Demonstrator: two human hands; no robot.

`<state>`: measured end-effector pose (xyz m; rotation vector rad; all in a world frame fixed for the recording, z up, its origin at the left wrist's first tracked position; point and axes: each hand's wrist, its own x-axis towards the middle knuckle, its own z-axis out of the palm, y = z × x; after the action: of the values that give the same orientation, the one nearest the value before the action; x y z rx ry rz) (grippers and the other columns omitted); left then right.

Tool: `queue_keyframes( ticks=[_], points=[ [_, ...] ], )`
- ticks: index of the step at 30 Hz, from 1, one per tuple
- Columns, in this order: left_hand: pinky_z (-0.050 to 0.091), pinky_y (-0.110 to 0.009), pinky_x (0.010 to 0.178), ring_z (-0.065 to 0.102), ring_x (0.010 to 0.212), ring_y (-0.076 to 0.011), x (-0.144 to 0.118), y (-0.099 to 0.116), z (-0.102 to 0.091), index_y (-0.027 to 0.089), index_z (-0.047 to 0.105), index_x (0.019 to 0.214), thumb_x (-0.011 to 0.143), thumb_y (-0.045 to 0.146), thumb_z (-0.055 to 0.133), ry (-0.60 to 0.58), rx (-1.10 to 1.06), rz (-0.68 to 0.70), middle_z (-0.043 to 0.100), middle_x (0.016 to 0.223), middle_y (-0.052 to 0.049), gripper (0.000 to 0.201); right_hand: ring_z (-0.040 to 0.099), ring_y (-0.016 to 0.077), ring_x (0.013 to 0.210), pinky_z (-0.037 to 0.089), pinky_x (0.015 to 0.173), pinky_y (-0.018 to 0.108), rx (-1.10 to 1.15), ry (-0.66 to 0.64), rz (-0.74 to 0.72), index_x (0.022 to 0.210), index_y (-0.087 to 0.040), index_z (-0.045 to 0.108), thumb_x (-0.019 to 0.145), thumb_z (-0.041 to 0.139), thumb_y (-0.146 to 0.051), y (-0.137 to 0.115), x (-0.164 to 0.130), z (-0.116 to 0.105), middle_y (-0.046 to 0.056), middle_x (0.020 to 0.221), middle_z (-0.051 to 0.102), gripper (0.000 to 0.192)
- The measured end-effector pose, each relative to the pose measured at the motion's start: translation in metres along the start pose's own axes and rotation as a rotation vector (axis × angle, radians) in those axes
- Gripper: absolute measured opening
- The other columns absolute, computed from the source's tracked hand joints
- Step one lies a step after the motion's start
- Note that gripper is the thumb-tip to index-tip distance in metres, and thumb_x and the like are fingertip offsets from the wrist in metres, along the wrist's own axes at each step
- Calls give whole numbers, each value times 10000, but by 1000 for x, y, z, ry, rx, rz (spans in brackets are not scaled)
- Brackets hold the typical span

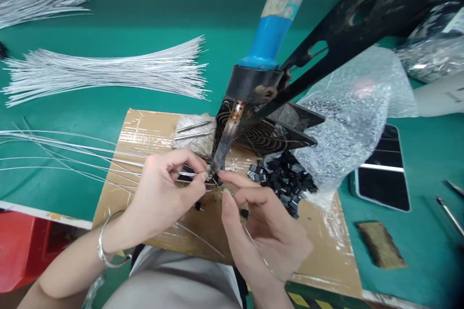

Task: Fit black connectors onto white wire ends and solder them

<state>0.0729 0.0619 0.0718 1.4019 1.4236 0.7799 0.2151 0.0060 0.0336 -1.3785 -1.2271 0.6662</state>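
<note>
A soldering iron [266, 34] with a blue handle is clamped in a black stand, its dark tip [222, 152] pointing down. Just left of the tip, my left hand [168, 188] is closed, thumb and forefinger pinching a thin white wire [126, 163]; what sits at the wire's end is too small to make out. On the other side my right hand [266, 224] pinches a thin strand of solder wire [255, 244], which trails over the palm toward the wrist. Its forefinger reaches close to the tip. Small black connectors [290, 178] lie heaped behind this hand.
Cardboard [322, 251] covers the work area. A fibrous pad [194, 137] carries two metal rods. Behind the iron stands a black fan [268, 135]. A wire bundle [105, 72] lies at the back left; a plastic bag [348, 120], phone [382, 174] and brown sponge [381, 245] are right.
</note>
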Motion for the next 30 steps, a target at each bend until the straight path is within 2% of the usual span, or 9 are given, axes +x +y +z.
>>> queue_keyframes(
  ticks=[12, 21, 30],
  points=[
    [473, -282, 624, 682, 752, -179, -2, 3, 1, 182, 676, 721, 778, 146, 646, 23, -21, 22, 756, 794, -44, 73, 808, 256, 921, 666, 766, 359, -25, -13, -64, 836, -239, 627, 887, 714, -150, 2, -1, 0, 101, 1038, 823, 134],
    [511, -267, 665, 673, 726, -160, -2, 5, 1, 180, 675, 714, 769, 122, 647, 26, -59, 33, 754, 774, -35, 84, 812, 254, 910, 665, 768, 350, -17, -16, -62, 838, -234, 632, 874, 719, -118, -1, -1, -1, 94, 1045, 825, 149],
    [496, -270, 624, 676, 712, -165, -2, 4, 1, 182, 678, 719, 781, 134, 645, 26, -45, 34, 755, 776, -39, 85, 812, 258, 926, 660, 752, 344, -13, -17, -64, 851, -236, 631, 874, 726, -113, -1, -2, -2, 85, 1039, 826, 157]
  ],
)
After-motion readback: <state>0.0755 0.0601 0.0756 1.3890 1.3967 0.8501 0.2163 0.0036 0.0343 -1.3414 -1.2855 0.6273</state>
